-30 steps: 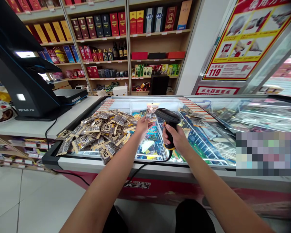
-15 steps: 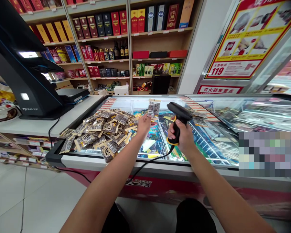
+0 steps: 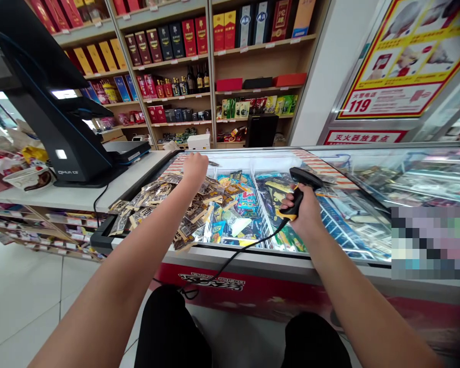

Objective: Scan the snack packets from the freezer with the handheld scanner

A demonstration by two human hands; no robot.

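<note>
My right hand [image 3: 302, 204] is wrapped round the handle of a black barcode scanner [image 3: 305, 178] with yellow-orange trim, held above the right part of the chest freezer. A black cable runs down from its grip. Over the back of a heap of small brown-and-cream snack packets [image 3: 163, 191], my left hand [image 3: 195, 167] is closed with its back towards me. The dark edge of a snack packet [image 3: 213, 163] pokes out on its right side; the fingertips are hidden. The heap lies on the left part of the freezer's glass top.
Under the glass, white wire baskets [image 3: 262, 209] hold colourful bagged goods [image 3: 241, 202]. At left, a black point-of-sale machine [image 3: 76, 158] and a white tub [image 3: 30, 178] stand on a counter [image 3: 99, 197]. Shelves of boxes and bottles [image 3: 197, 79] line the back; a red-yellow poster [image 3: 396, 66] hangs at right.
My left hand has moved left with a packet, from the middle of the freezer to above the heap. The scanner is lower and tilted differently in my right hand. The view has shifted slightly.
</note>
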